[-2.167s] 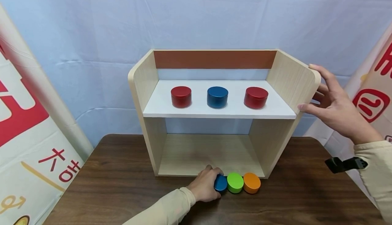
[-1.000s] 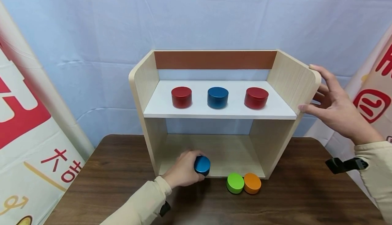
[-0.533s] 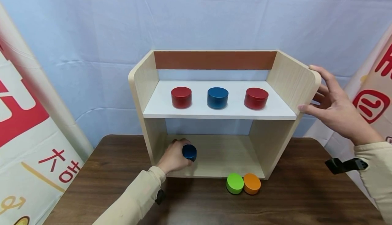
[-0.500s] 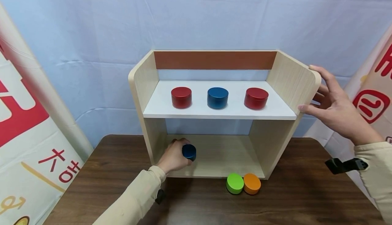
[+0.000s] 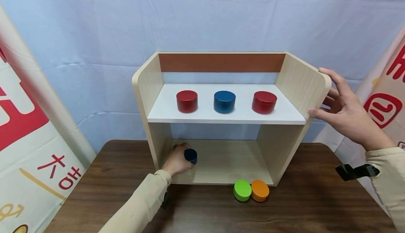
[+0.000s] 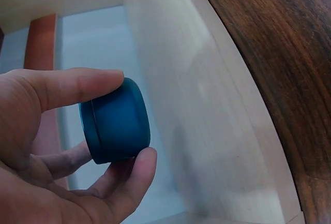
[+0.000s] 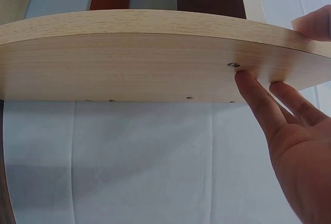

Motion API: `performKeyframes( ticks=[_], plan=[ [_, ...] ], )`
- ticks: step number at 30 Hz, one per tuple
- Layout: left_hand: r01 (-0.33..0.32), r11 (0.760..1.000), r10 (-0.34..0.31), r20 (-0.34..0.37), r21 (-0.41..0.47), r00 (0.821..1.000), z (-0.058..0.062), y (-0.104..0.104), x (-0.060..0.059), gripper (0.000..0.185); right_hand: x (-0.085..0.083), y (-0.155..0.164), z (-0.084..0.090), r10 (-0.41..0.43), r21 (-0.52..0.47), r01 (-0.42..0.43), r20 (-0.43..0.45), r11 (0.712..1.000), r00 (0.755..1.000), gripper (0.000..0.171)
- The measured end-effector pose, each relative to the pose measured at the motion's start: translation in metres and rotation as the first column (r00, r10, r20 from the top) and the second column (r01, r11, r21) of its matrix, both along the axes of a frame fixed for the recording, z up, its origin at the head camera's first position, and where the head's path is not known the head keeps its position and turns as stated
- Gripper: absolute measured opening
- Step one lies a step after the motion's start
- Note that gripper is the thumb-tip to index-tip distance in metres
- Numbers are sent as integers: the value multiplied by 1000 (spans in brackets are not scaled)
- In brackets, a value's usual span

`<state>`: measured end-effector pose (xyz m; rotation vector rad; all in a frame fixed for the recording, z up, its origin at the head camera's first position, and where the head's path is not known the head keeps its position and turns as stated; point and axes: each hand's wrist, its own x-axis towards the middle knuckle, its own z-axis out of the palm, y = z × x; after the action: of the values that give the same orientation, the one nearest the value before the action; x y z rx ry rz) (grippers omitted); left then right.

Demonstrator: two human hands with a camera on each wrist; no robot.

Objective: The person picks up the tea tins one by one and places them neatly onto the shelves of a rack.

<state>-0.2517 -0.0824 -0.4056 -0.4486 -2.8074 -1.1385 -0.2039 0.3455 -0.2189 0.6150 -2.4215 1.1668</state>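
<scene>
My left hand (image 5: pixel 178 159) pinches a small round blue tin (image 5: pixel 191 156) inside the bookshelf's lower compartment, towards its left side. In the left wrist view the tin (image 6: pixel 116 123) lies tilted between thumb and fingers, its lid seam showing; whether it touches the bottom board is unclear. My right hand (image 5: pixel 349 115) touches the shelf's right side panel (image 5: pixel 302 85), fingers spread and fairly straight. In the right wrist view several fingertips press the panel's outer face (image 7: pixel 129 69). A green tin (image 5: pixel 242 190) and an orange tin (image 5: pixel 260 190) stand side by side at the shelf's front.
On the white upper shelf (image 5: pixel 202 117) stand a red tin (image 5: pixel 187 101), a blue tin (image 5: pixel 224 101) and another red tin (image 5: pixel 264 102), spaced apart. The bookshelf stands on a dark wooden table (image 5: pixel 110 190). A pale blue cloth (image 5: pixel 95 50) hangs behind.
My left hand has taken the blue tin from beside the green one and carried it left into the lower compartment, most recently slightly farther left. The right hand stays on the side panel.
</scene>
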Motion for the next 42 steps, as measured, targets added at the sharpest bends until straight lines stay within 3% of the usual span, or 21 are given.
performKeyframes(
  ticks=[9, 20, 28, 42],
  plan=[
    [-38, 999, 38, 4, 12, 999, -8, -1, -3, 58, -1, -1, 0, -16, -5, 16, 9, 1000, 1000, 110],
    [-42, 999, 42, -2, -22, 999, -19, -8, 0, 54, -1, -2, 1, -17, -8, 17, 1, 1000, 1000, 110],
    [-77, 997, 79, 60, -26, 995, -24, -8, 3, 58, -1, -1, 1, -12, -10, 12, -2, 1000, 1000, 109],
    [-95, 995, 98, 72, -32, 993, -30, -11, 4, 60, -1, -2, 0, -19, -10, 19, -4, 1000, 1000, 110]
  ],
)
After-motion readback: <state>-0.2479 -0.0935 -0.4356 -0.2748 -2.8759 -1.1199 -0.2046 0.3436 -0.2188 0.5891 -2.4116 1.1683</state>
